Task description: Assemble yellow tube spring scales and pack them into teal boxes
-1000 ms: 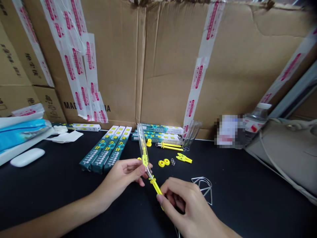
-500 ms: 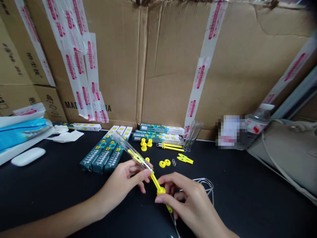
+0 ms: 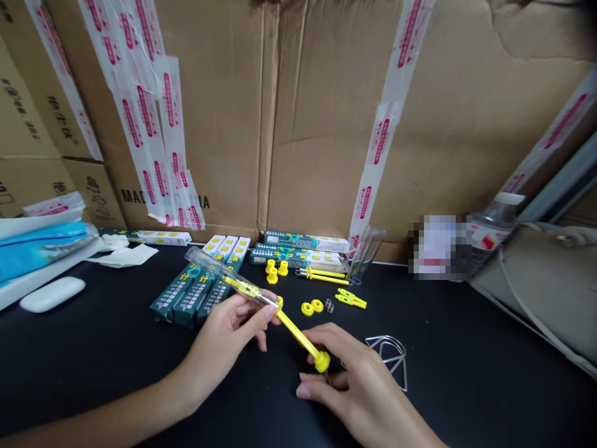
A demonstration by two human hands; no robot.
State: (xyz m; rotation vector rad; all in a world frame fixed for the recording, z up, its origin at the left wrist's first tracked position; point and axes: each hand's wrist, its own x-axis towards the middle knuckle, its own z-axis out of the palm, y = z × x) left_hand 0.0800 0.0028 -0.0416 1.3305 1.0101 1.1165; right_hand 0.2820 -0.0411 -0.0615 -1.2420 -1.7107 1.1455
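Left hand (image 3: 233, 333): grasping the tube (image 3: 212, 264) near its lower end.
Right hand (image 3: 359, 376): fingers around the knob (image 3: 321, 362) of the rod (image 3: 298, 334); cannot tell whether gripping.
Tube: slanted, upper end in front of the boxes (image 3: 193, 287).
Rod: sticks out of the tube's lower end.
Table (image 3: 261, 404): two rings (image 3: 307, 309) beside a spring (image 3: 329, 305).

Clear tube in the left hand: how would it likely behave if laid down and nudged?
The clear tube is probably stiff: it runs straight though the left hand grips only its lower end. Its round wall suggests it could roll, perhaps unevenly with the yellow rod sticking out. The smooth, glossy surface may feel slippery.
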